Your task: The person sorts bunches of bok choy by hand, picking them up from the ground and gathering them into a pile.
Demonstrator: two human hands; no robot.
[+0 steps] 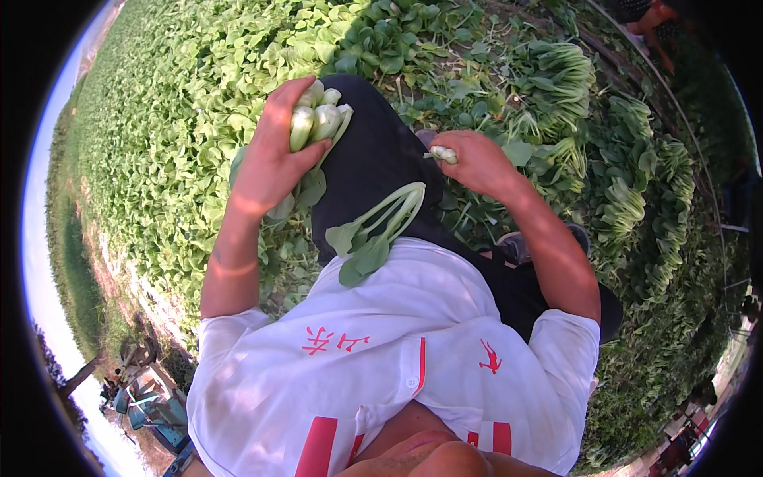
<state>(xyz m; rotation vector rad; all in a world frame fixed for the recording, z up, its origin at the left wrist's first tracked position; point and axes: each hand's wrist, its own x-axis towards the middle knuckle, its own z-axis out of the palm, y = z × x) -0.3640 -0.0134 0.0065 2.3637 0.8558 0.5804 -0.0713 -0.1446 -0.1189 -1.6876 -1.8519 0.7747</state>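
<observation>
My left hand [277,149] grips a bunch of leafy greens with thick pale stalks [316,119], like bok choy, held by my raised knee with the cut ends up. My right hand [477,161] is closed on a small bundle of pale stalk ends [443,154], over the ground beyond my leg; the rest of that bundle is hidden under the hand. A loose leafy stalk [372,253] lies across my dark trousers and the hem of my white shirt. Whether my right hand holds a tool as well, I cannot tell.
Growing greens [167,131] fill the left side. Piles of gathered greens [560,83] lie on the right, with more bundles [620,208] below them. Cut leaves litter the ground ahead. A blue machine [158,411] stands at the lower left. Part of another person [653,24] shows at the top right.
</observation>
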